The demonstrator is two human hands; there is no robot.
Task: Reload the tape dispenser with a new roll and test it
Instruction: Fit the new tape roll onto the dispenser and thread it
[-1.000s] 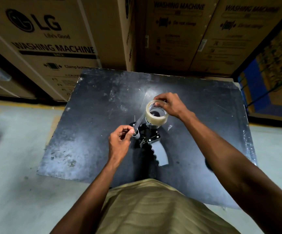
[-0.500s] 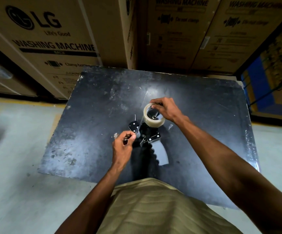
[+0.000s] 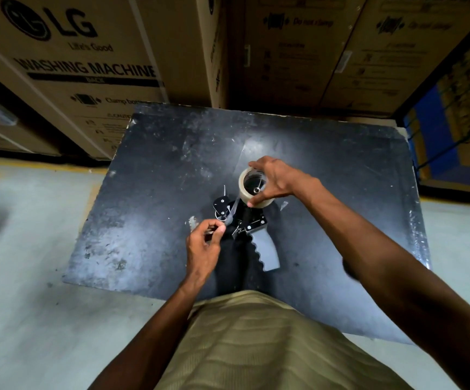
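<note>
A black tape dispenser [image 3: 252, 225] with a grey ribbed handle [image 3: 266, 250] lies on a dark scuffed table [image 3: 149, 220]. My right hand [image 3: 277, 180] grips a clear tape roll [image 3: 249, 190] that sits over the dispenser's hub. A strip of tape [image 3: 232, 212] runs from the roll down past the dispenser's front roller to my left hand [image 3: 204, 246], which pinches its free end just left of the dispenser.
Large cardboard washing machine boxes [image 3: 87, 60] stand behind the table, and a blue and yellow stack [image 3: 453, 114] stands at the right. A small scrap of tape [image 3: 284, 205] lies right of the roll. The concrete floor [image 3: 25, 263] shows at the left.
My right hand has lowered the roll onto the dispenser's hub. My left hand has drawn the tape end down and toward me, so the strip is shorter and lower.
</note>
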